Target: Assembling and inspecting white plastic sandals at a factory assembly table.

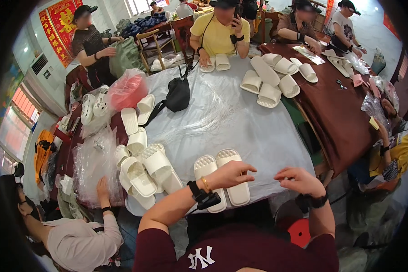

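Observation:
A pair of cream slide sandals, the left slide (pixel 206 166) and the right slide (pixel 238 194), lies side by side at the near edge of the plastic-covered table (pixel 258 136). Over the right slide reaches my left hand (pixel 227 175), fingers stretched out and holding nothing I can see; it hides part of that slide. My right hand (pixel 300 179) hovers to the right of the pair, apart from it, its fingers loosely bent and spread. Left of my forearm, several more cream slides (pixel 155 167) are heaped together, some overlapping.
A black bag (pixel 177 96) and a red plastic bag (pixel 128 90) lie farther off, near white clogs (pixel 94 106). More slides (pixel 268 94) sit at the far right, beside a dark red table (pixel 335 122). A person at left touches clear plastic bags (pixel 95 163); others surround the tables.

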